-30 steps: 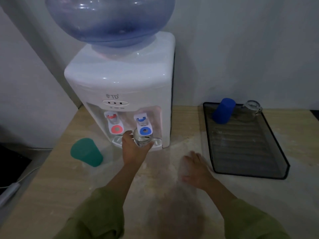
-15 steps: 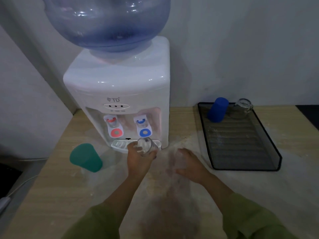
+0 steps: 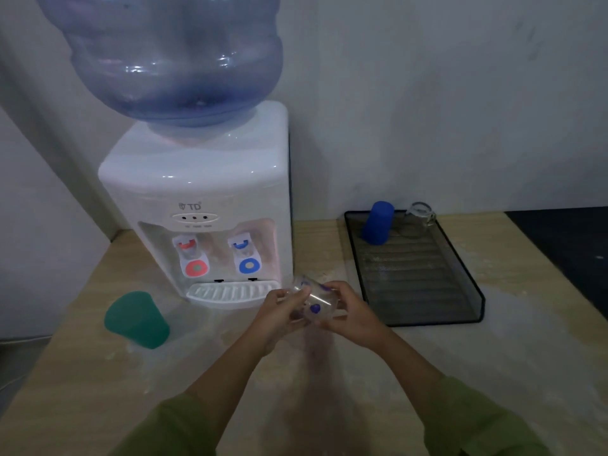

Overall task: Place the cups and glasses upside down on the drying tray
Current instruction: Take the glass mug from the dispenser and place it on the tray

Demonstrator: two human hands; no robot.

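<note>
A clear glass with blue dots lies tilted on its side between both hands, just in front of the dispenser's drip grille. My left hand grips its left end and my right hand grips its right end. To the right lies the black mesh drying tray. At its far end stand a blue cup, upside down, and a clear glass mug. A green cup stands upside down on the counter at the left.
A white water dispenser with a large blue bottle stands at the back against the wall. The wooden counter looks wet in patches. Its left edge drops off near the green cup.
My left hand drew the glass back from under the blue tap toward me and to the right. My right hand rose from the counter and took hold of the glass too; the glass now lies tilted.
</note>
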